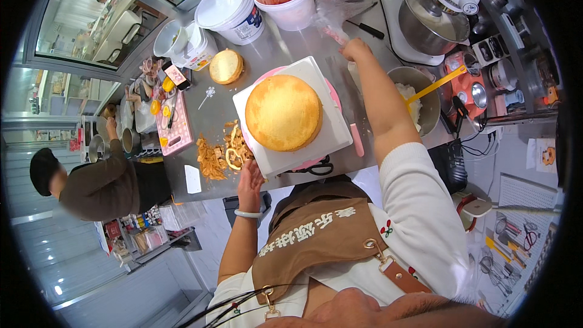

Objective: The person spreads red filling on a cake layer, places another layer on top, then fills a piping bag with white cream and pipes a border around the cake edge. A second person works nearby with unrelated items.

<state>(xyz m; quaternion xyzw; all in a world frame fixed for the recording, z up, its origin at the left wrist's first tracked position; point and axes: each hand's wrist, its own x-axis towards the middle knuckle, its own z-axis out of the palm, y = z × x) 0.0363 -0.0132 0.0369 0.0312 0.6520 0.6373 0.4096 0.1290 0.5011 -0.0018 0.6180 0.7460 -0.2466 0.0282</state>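
A round golden sponge cake [283,113] lies on a square white board [334,139], which rests on a pink round turntable [335,93]. My left hand [250,180] is at the board's lower left edge beside the brown cake trimmings [212,157]; whether it grips anything is unclear. My right hand [355,50] reaches to the back of the steel table and is closed on a clear plastic piping bag [336,20] with some pink content. A smaller round sponge cake [226,66] sits at the back left. A pink-handled tool [357,140] lies right of the board.
Behind stand a lidded white bucket [225,7] and a red-smeared open bucket [284,2]. A stand mixer [432,18] and a steel bowl with white cream [426,100] are on the right. Black scissors [319,166] lie at the front edge. A co-worker [100,182] stands left.
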